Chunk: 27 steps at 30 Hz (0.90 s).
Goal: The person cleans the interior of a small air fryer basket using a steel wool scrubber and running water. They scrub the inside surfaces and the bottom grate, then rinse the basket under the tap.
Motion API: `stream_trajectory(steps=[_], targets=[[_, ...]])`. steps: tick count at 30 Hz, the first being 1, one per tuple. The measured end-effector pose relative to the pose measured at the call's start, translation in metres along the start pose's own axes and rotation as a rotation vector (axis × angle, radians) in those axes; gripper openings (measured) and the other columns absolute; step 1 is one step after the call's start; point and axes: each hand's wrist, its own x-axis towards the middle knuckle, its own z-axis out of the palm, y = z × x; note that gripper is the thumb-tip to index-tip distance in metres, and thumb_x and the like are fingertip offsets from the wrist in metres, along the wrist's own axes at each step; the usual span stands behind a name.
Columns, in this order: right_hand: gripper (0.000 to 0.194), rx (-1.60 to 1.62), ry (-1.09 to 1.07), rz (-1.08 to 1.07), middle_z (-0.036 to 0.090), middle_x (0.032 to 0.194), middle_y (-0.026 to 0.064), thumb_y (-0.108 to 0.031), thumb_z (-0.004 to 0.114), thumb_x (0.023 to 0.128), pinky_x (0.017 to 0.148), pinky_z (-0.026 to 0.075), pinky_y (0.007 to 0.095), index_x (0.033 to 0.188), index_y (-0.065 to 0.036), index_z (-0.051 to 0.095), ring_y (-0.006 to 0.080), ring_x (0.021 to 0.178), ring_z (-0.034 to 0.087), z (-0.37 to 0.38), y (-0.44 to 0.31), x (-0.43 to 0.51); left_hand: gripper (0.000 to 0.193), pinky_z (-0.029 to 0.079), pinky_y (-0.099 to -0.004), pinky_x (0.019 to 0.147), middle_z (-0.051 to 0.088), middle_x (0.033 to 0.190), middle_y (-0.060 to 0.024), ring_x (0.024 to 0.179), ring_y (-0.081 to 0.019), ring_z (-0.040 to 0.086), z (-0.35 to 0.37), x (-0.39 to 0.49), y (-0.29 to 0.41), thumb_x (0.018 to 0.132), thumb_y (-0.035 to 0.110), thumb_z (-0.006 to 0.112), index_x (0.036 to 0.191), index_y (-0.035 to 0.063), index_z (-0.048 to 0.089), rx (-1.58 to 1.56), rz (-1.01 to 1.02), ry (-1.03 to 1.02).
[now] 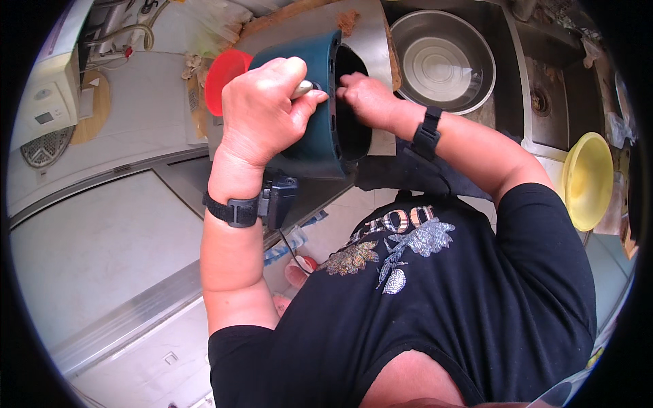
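Note:
A teal cylindrical container [311, 137] lies on its side on a metal-topped board, its dark opening facing right. Small slots run along its rim. My left hand [273, 107] is closed around a pale rounded handle [302, 89] against the container's outer wall; what the handle belongs to is hidden. The fingers of my right hand [365, 97] are curled just inside the opening, near the rim, and their tips are partly hidden. Behind my left hand stands a red plastic bowl [219, 76], tilted against the container.
A large metal basin [438, 64] stands right of the board, beside a sink [548, 102]. A yellow plastic basin [589, 181] leans at the far right. A brown fibrous clump [348, 21] lies on the metal sheet [377, 56]. A white appliance [48, 102] is at the left.

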Motion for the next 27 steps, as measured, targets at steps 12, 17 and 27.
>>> stream_trajectory(steps=[12,17,27], targets=[[0.015,-0.275,-0.042,0.011,0.058,0.091,0.0090,-0.010,0.061,0.068,0.073,0.052,0.0357,0.081,-0.008,0.068,0.0270,0.088,0.057,-0.004,0.007,0.005,0.044,0.043,-0.0413,0.077,0.059,0.089,-0.0051,0.088,-0.0273,0.058,0.005,0.000,-0.022,0.062,0.031,0.080,0.094,0.0118,0.057,0.107,0.144,0.162],[0.013,-0.269,-0.002,-0.020,0.058,0.090,0.0082,-0.011,0.059,0.070,0.072,0.052,0.0342,0.079,-0.008,0.068,0.0260,0.087,0.057,0.007,0.007,-0.003,0.075,0.030,-0.0495,0.103,0.039,0.134,-0.0218,0.122,-0.0413,0.039,0.030,-0.045,0.002,0.077,0.042,0.072,0.135,0.0050,0.044,0.195,-0.168,0.385],[0.013,-0.252,0.020,0.023,0.055,0.088,0.0075,-0.010,0.062,0.064,0.071,0.050,0.0332,0.077,-0.009,0.065,0.0257,0.087,0.054,0.006,-0.003,-0.008,0.117,0.021,-0.0504,0.111,0.012,0.150,-0.0302,0.138,-0.0441,0.019,0.050,-0.067,0.014,0.059,0.043,0.082,0.148,0.0025,0.017,-0.090,-0.244,0.374]])
